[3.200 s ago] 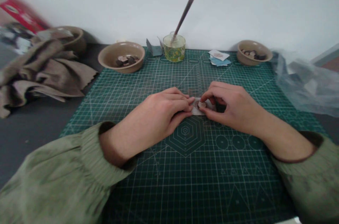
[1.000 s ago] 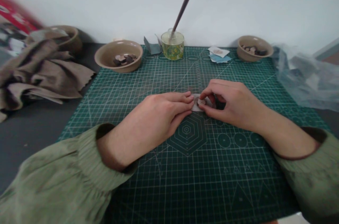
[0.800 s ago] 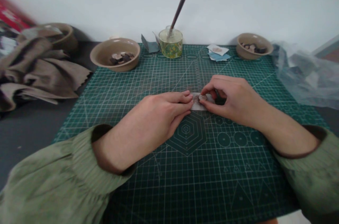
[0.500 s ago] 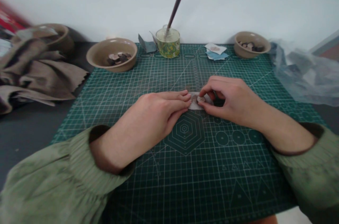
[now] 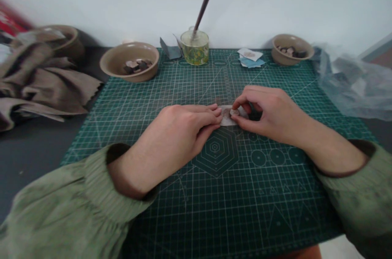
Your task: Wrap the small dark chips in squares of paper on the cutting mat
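My left hand lies flat, fingers stretched out together, its tips pressing the left end of a whitish paper strip onto the green cutting mat. A brownish smudge marks the strip, which looks like sandpaper. Between the thumb and index finger of my right hand is a small, pale, stone-like piece, held against the paper. My right fingers hide part of that piece and the strip's right end.
At the back stand a bowl of dark and pale pieces, a patterned glass cup with thin sticks, folded grey sheets, white and blue papers and a smaller bowl. Brown cloth lies left; a plastic bag right.
My right hand and the small pale piece have shifted slightly to the right along the paper. My left hand has stayed in place on the strip, and the view has moved a little.
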Demonstrator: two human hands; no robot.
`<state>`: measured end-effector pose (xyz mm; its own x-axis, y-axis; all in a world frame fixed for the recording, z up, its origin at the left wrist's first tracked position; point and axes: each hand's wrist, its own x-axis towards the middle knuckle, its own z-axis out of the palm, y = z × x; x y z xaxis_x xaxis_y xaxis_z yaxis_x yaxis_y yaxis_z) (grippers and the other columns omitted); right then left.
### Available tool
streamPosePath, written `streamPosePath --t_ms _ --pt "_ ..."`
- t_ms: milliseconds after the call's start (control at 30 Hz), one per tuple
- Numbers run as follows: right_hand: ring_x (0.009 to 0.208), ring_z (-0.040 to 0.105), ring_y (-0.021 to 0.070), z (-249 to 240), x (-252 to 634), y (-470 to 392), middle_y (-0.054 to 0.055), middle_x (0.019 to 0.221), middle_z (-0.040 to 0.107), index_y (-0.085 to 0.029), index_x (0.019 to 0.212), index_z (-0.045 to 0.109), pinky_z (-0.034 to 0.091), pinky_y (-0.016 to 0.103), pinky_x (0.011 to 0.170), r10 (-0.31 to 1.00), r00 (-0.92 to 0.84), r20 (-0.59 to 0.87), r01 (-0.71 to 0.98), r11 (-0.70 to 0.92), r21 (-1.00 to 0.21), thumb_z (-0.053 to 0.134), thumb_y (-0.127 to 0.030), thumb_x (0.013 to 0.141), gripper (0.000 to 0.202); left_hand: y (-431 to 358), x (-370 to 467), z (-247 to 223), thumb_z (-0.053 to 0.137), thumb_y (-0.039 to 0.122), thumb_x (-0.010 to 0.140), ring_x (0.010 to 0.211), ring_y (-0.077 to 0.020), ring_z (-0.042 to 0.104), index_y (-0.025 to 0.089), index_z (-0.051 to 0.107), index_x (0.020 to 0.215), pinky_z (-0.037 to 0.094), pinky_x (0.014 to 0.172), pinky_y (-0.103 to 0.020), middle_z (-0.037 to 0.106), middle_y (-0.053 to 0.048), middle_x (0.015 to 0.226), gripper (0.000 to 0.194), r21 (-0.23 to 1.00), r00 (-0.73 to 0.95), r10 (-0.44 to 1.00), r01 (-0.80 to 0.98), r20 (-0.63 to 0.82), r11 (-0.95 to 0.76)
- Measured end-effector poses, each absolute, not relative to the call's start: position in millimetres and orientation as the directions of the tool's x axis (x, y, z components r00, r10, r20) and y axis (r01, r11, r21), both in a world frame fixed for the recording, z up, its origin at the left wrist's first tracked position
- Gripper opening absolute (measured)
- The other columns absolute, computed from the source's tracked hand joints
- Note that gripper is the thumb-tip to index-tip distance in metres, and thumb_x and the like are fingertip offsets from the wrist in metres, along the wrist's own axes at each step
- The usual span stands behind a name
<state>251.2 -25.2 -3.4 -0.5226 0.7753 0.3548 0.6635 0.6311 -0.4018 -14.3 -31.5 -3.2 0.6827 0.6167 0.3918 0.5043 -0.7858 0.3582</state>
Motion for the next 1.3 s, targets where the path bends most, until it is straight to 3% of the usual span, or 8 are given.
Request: streamPosePath --t_ms 1300 --pt "0.074 0.061 0.0178 -4.9 251.1 -23.8 0.001 0.084 0.065 -0.018 0.102 0.073 0.044 0.032 0.069 0.761 -0.540 0.358 0.651 0.648 -0.395 0.078 -0.021 0.093 0.011 -32.2 -14.0 -3.6 0.070 0.017 0.104 0.124 -0.0251 0.081 0.020 0.085 0.124 0.064 0.117 -0.040 0.082 -0.003 0.133 0.026 0.372 0.676 0.629 0.510 0.384 -0.775"
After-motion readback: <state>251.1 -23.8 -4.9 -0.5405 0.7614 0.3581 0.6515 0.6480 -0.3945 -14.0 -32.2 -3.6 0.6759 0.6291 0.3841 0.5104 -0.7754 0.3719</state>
